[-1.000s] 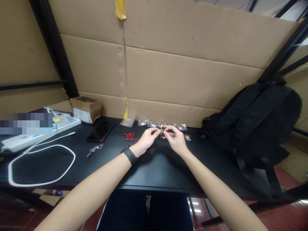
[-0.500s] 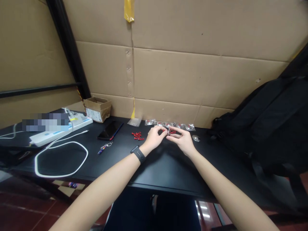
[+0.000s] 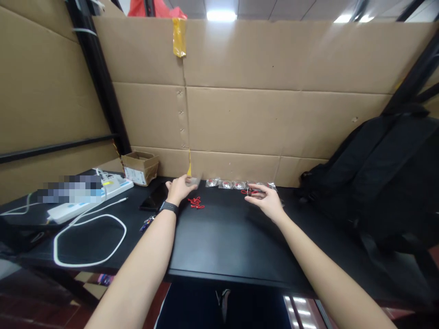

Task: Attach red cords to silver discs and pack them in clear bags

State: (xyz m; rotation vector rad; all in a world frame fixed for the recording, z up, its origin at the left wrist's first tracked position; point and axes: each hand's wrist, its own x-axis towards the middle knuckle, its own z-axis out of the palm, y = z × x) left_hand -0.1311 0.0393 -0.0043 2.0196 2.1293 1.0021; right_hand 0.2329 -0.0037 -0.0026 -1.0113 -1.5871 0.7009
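My right hand (image 3: 266,202) pinches a small round shiny piece (image 3: 249,192) between thumb and fingers, above the black table. A red cord loop (image 3: 244,192) shows beside that piece. At the back of the table, my left hand (image 3: 180,189) has thumb and fingers closed around the edge of a clear plastic bag (image 3: 196,181); its fingertips are partly hidden. Several red cord loops (image 3: 195,203) lie in a small heap just right of my left wrist. Behind my right hand runs a row of small clear packets (image 3: 226,184) holding round shiny pieces with red in them.
A phone (image 3: 152,199) and a keychain (image 3: 147,223) lie by my left forearm. Farther left are a white power strip (image 3: 82,203), a white cable (image 3: 124,233) and an open cardboard box (image 3: 140,167). A black backpack (image 3: 384,183) stands at right; a cardboard wall (image 3: 236,119) closes the back.
My left hand has left the shiny piece and moved left to the plastic bag. My right hand still holds the piece, slightly farther right. The camera view has tilted up.
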